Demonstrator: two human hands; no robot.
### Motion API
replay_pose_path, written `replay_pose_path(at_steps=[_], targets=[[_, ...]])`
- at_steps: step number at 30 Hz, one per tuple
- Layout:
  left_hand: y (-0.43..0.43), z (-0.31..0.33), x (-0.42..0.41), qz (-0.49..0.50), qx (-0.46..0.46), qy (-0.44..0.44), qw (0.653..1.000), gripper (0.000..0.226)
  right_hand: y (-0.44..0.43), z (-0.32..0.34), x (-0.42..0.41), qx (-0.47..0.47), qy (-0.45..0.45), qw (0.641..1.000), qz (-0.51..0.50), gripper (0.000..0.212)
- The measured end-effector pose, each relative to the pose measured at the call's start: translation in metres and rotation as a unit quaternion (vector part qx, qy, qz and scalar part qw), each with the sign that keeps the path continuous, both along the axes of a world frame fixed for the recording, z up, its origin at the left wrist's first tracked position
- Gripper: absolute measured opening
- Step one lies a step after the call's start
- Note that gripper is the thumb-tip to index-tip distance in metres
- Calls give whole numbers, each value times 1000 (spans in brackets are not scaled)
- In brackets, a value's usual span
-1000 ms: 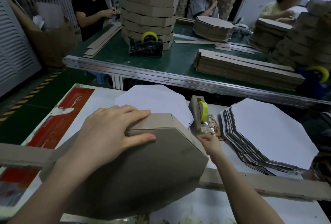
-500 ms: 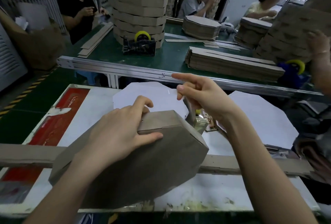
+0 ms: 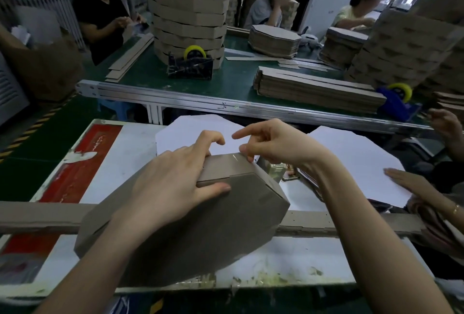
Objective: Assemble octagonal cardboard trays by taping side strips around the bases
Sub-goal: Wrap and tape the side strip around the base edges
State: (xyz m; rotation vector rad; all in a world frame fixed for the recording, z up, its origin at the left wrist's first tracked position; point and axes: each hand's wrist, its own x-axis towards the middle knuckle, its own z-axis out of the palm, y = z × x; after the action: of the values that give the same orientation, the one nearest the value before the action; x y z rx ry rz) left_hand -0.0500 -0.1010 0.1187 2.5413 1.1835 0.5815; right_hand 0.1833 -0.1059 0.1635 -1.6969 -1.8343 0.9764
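Evidently the taping step is in hand. The tray (image 3: 200, 225) stands tipped on its edge on the bench (image 3: 130, 153), its flat base facing the person. The left hand (image 3: 170, 183) grips the tray's upper edge, thumb flat on the base and fingers (image 3: 213, 137) curled over the side strip (image 3: 226, 165) to hold it against the rim.

Just right of that grip, at the tray's top corner, the right hand (image 3: 276, 145) has its thumb and a fingertip closed on what looks like a short piece of clear tape (image 3: 234, 156). The tape shows only as a faint glint on the strip, and the forefinger is lifted free.

The next move, as I judge it, is to lay the tape flat over the corner and rub it down. Meanwhile the left hand must keep the strip tight, or the joint may gape.

The tray is matte grey-brown board, stiff, with creased folds at each corner of the octagon. The tape is thin, glossy and nearly invisible. Behind the tray lie smooth white octagonal sheets (image 3: 180, 130). To the tray's right is a stack of white-faced bases (image 3: 351, 158), with another person's hand (image 3: 406, 181) resting on it. A long cardboard strip (image 3: 37, 215) runs across the scuffed bench beneath the tray.
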Motion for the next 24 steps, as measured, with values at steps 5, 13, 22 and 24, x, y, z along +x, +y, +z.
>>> replay_pose_path(at_steps=[5,13,22,24], targets=[[-1,1,1,-1,6,-1,1000,66,1,-4,0,0,-42,999,1,30],[-9,3,4,-7,12,-1,1000,65,5,-15,5,-45,-70,996,43,37],[-6,6,2,1,-11,-5,1000,63,18,-50,25,-75,92,985,125,49],[-5,6,4,-6,-8,3,1000,62,21,-60,34,-108,155,969,159,43]])
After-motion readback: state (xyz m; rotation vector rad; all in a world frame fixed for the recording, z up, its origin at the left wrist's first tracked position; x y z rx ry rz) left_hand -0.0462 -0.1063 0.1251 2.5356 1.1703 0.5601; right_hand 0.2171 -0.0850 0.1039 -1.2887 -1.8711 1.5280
